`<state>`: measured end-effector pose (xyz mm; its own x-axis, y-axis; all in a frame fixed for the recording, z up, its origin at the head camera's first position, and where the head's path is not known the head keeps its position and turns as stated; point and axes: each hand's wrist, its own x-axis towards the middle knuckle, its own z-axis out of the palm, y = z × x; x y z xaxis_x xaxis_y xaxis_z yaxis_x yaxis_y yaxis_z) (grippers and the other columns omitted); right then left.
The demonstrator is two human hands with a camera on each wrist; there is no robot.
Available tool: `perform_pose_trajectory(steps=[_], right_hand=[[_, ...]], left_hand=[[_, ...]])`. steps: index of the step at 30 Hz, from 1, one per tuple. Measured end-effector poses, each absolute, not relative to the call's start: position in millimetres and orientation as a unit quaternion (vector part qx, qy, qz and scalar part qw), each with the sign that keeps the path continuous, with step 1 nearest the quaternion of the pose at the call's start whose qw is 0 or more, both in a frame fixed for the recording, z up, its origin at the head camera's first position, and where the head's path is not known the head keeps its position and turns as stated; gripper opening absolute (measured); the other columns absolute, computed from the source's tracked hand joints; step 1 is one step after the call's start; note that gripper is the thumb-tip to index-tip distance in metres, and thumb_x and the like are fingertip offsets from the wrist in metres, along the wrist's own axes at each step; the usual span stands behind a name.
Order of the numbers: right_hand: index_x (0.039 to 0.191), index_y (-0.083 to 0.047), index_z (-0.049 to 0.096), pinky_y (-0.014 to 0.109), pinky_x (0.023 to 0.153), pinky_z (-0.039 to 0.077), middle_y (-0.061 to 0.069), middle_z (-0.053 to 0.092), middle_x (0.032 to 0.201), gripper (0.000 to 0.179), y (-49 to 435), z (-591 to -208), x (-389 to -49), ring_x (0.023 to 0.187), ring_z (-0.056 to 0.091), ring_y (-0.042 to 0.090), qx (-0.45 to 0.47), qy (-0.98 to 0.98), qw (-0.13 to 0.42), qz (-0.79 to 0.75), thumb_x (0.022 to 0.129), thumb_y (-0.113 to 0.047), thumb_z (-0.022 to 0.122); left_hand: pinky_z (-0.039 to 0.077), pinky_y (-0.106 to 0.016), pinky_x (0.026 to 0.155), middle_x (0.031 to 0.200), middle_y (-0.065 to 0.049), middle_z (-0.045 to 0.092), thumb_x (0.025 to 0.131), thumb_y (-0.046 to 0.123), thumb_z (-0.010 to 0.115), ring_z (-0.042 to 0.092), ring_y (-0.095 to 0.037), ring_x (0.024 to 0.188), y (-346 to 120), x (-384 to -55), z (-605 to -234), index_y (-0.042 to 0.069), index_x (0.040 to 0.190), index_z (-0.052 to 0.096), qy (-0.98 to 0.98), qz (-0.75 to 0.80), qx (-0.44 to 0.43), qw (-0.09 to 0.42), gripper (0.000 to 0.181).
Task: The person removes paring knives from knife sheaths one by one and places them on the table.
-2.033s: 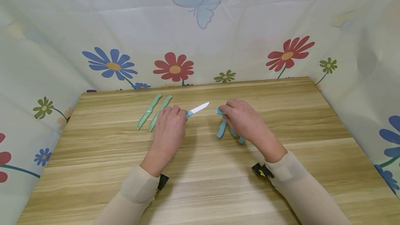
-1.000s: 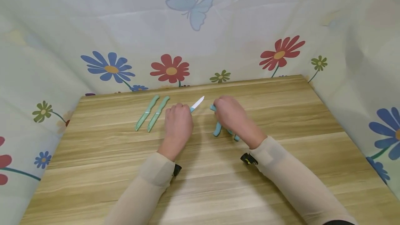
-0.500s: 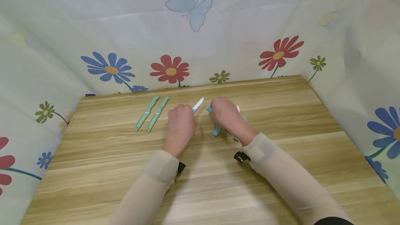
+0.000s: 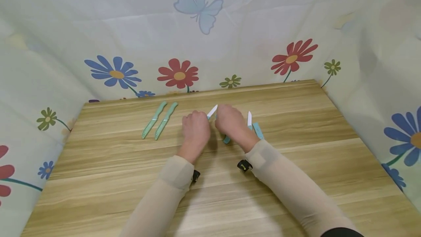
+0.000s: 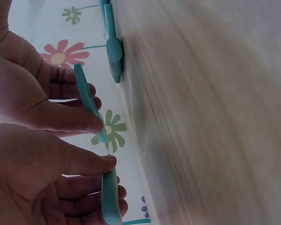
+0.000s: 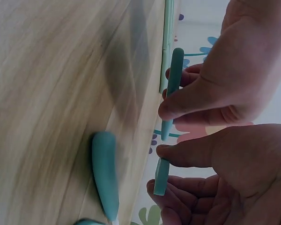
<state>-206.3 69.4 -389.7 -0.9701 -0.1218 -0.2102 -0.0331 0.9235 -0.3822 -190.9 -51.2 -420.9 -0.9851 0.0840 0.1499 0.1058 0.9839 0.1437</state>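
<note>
The left hand (image 4: 196,129) has its fingers clamped on a blue-handled knife (image 4: 212,111) above the table (image 4: 115,185), tip near the right hand (image 4: 230,121), whose fingers pinch a blue sheath (image 6: 161,177). A bare-bladed knife (image 4: 249,119) lies right beside another sheath (image 4: 258,131); two green knives (image 4: 154,120) lie left.

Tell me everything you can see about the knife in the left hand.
The knife has a white blade and a smooth, plastic-looking teal handle. The left grip pinches the handle, holding it clear of the table, with the blade pointing away and rightward. Whether it touches the teal sheath opposite is unclear.
</note>
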Motion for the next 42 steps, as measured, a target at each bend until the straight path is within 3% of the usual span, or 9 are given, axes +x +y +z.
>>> perform_pose_trajectory(steps=[8,15,23,34,42], right_hand=[[0.082,-0.007,0.064,0.033,0.048,0.053,0.009,0.066,0.076,0.016,60.8,-396.8,-205.9,0.057,0.062,0.021,-0.046,0.976,0.076,-0.199,0.086,0.006,0.056],[0.077,-0.009,0.065,0.035,0.049,0.052,0.008,0.066,0.075,0.016,56.1,-403.8,-205.3,0.059,0.060,0.021,-0.044,0.980,0.055,-0.184,0.088,0.002,0.059],[0.077,-0.011,0.066,0.031,0.046,0.046,0.006,0.064,0.072,0.024,52.4,-408.8,-208.9,0.055,0.051,0.016,-0.021,0.981,0.074,-0.177,0.098,-0.003,0.056],[0.086,-0.005,0.069,0.035,0.049,0.054,0.010,0.069,0.079,0.005,56.3,-409.3,-211.3,0.059,0.065,0.023,-0.013,0.980,0.078,-0.183,0.089,-0.003,0.066],[0.077,-0.006,0.068,0.032,0.044,0.054,0.010,0.069,0.076,0.018,58.2,-411.7,-213.8,0.052,0.066,0.021,-0.004,0.976,0.103,-0.190,0.093,0.000,0.062]], left_hand=[[0.052,-0.046,0.077,0.083,-0.014,0.067,0.097,0.008,0.069,0.068,-0.032,0.079,-49.1,-192.8,-421.6,0.004,0.082,0.071,-0.994,-0.084,-0.045,0.058,0.015],[0.053,-0.047,0.078,0.086,-0.015,0.071,0.098,0.008,0.065,0.071,-0.034,0.081,-47.4,-194.9,-424.2,0.004,0.084,0.073,-0.994,-0.083,-0.039,0.060,0.016],[0.054,-0.049,0.080,0.087,-0.015,0.071,0.101,0.007,0.062,0.071,-0.035,0.083,-46.4,-197.8,-427.1,0.004,0.084,0.071,-0.994,-0.091,-0.040,0.047,0.020],[0.057,-0.053,0.082,0.092,-0.018,0.074,0.099,0.009,0.066,0.073,-0.036,0.087,-49.5,-201.0,-426.4,0.004,0.081,0.068,-0.990,-0.133,-0.039,0.016,0.018],[0.058,-0.052,0.082,0.092,-0.017,0.074,0.100,0.010,0.065,0.074,-0.034,0.086,-48.8,-201.0,-426.6,0.005,0.080,0.067,-0.989,-0.144,-0.039,0.005,0.021]])
